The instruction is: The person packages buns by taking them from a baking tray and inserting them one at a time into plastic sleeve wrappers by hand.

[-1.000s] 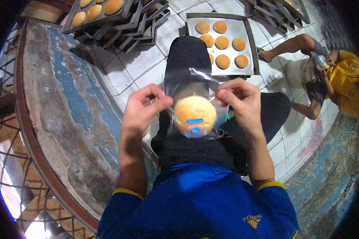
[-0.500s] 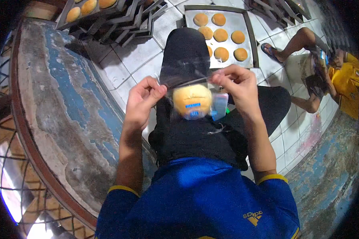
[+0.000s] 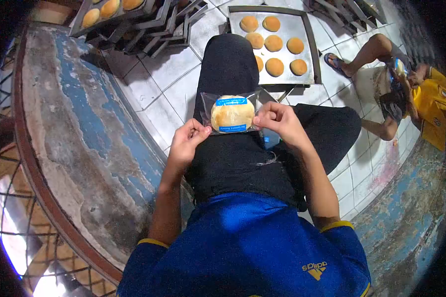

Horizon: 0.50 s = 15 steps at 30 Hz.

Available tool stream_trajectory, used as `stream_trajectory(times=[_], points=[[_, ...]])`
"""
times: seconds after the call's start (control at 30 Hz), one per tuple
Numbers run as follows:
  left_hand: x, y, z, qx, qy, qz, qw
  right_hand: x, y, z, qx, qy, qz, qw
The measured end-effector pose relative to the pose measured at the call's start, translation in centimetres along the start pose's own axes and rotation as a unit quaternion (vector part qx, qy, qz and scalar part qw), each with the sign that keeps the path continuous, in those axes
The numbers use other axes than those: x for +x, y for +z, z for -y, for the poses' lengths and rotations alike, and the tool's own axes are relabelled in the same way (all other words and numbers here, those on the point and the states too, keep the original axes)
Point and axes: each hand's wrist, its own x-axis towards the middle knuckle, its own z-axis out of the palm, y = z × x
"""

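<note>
A round bread bun in a clear plastic bag (image 3: 231, 114) with blue printed bands is held above my lap, stretched between both hands. My left hand (image 3: 187, 141) pinches the bag's near left corner between thumb and fingers. Opposite it, my right hand (image 3: 281, 123) pinches the right edge of the same bag. Just below my right hand, a bluish packet (image 3: 269, 139) lies on my dark trousers, partly covered by the hand. A thin piece of clear plastic (image 3: 267, 161) rests on the trousers nearer my body.
On the tiled floor ahead, a metal tray (image 3: 309, 49) carries several buns. Stacked trays (image 3: 168, 29) stand at the upper left, with buns on top, and more trays (image 3: 349, 15) at the upper right. A person in a yellow shirt (image 3: 433, 99) sits at the right, holding something.
The bagged bun has turned so its far end points away and its printed bands face up. Both hands have moved nearer my body, from the bag's far edge to its near corners.
</note>
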Motion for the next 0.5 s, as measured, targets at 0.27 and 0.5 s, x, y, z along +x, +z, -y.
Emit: stream_trajectory(times=[0.27, 0.5], points=[[1.9, 1.1, -3.1, -0.017, 0.054, -0.027, 0.998, 0.4, -2.7, 2.7, -0.085, -0.145, 0.226, 0.959], [4.2, 3.6, -4.3, 0.102, 0.085, -0.122, 0.984, 1.4, -8.3, 4.4, 0.043, -0.091, 0.042, 0.994]])
